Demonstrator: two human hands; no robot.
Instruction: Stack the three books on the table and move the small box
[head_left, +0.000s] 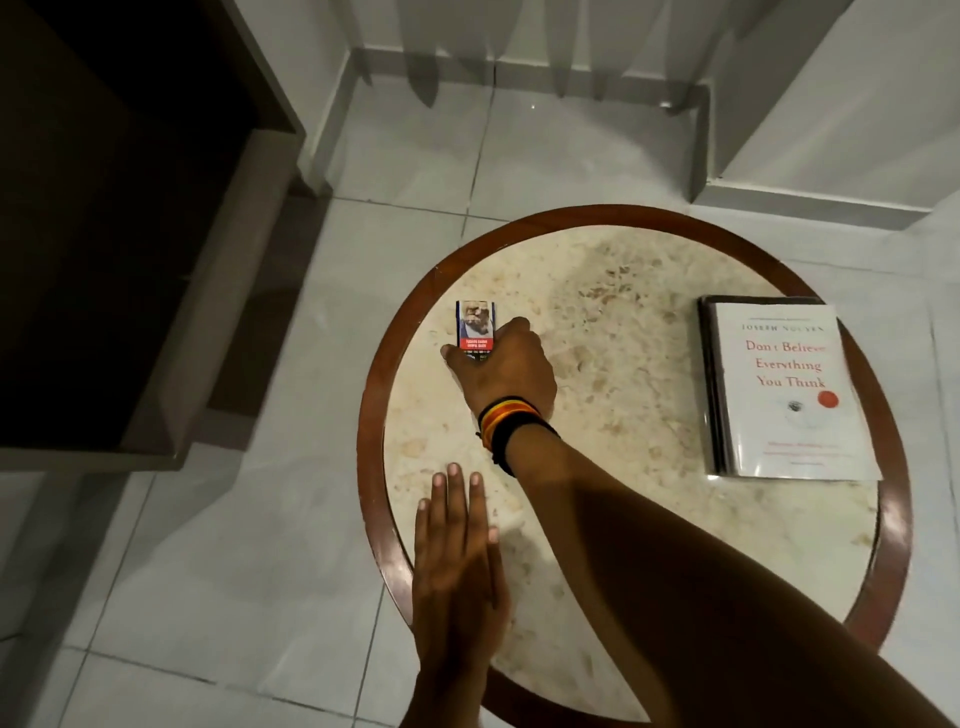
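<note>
My right hand (501, 366) pinches the small box (475, 330) at its fingertips, left hand (457, 566) flat and spread below on the surface (597, 322), book stack (784, 389) well off right, nothing between.

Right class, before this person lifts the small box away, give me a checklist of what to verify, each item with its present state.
1. Right hand grips the small printed cardboard box: ok.
2. Left hand is free, flat at the rim of the round marble table: ok.
3. White-covered book lies on top of the stack: ok.
4. Stack holds three books: cannot tell.
5. Stack lies apart from the box: ok.
</note>
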